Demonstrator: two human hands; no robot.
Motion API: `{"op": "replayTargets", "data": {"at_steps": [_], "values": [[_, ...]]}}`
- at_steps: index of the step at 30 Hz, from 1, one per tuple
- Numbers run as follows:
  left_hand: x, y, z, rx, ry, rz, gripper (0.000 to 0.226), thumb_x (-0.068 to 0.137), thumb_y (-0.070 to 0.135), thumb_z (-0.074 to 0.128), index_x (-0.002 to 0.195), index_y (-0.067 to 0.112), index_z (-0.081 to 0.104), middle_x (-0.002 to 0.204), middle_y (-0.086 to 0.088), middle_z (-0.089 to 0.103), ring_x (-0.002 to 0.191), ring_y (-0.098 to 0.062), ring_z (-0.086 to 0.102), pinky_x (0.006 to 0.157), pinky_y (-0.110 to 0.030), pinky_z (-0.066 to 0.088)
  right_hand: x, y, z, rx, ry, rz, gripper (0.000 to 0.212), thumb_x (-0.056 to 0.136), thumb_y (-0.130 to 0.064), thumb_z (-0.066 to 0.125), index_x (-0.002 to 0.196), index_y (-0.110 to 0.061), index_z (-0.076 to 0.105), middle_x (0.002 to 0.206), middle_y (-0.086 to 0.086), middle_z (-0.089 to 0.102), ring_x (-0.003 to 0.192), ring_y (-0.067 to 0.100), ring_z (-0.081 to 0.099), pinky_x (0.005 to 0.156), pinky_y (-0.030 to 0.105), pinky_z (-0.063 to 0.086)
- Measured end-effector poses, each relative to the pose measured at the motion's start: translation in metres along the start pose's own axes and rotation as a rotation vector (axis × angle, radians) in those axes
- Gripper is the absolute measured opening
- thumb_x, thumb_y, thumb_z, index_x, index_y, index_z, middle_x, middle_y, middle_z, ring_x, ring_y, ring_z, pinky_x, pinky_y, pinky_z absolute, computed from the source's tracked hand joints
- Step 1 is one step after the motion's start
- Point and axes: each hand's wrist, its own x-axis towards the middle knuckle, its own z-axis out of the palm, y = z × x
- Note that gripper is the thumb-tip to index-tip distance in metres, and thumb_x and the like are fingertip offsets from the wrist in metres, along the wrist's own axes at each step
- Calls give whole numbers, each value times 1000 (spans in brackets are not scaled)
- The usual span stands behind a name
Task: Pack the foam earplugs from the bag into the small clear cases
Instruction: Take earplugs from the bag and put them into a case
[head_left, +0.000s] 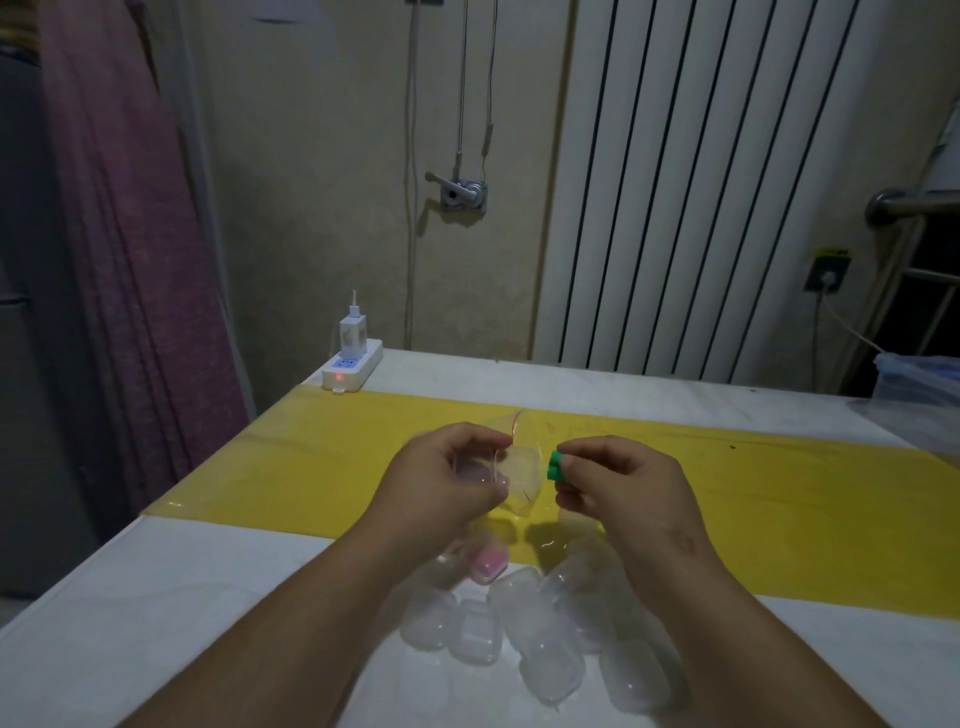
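Yellow-striped white desk (208, 597): left hand (447, 483) fingers curl round the clear bag (522, 480), right hand (623, 493) fingers pinch green earplugs (555, 465) just beside it, above the piled clear cases (545, 623); should keep plugs paired, seat them fully inside one case.

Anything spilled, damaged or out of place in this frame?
Nothing stands out. The clear cases lie in a loose heap on the table, one holding pink earplugs; left hand holds the bag, right hand pinches green earplugs.
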Motion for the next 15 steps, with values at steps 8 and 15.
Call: {"op": "replayTargets", "data": {"at_steps": [8, 15], "values": [[1, -6, 6, 157, -17, 76, 35, 71, 12, 78, 96, 36, 73, 89, 20, 69, 102, -11, 60, 89, -37, 52, -7, 3, 8, -292, 21, -258, 15, 81, -15, 76, 79, -30, 71, 73, -10, 72, 69, 4, 67, 67, 25, 56], [2, -7, 6, 141, -24, 78, 36, 69, 11, 80, 98, 31, 75, 86, 20, 66, 106, -16, 57, 86, -37, 54, -6, 6, 11, -317, 23, -309, 15, 81, -16, 75, 76, -29, 71, 69, -16, 68, 66, 0, 57, 58, 10, 42]]}}
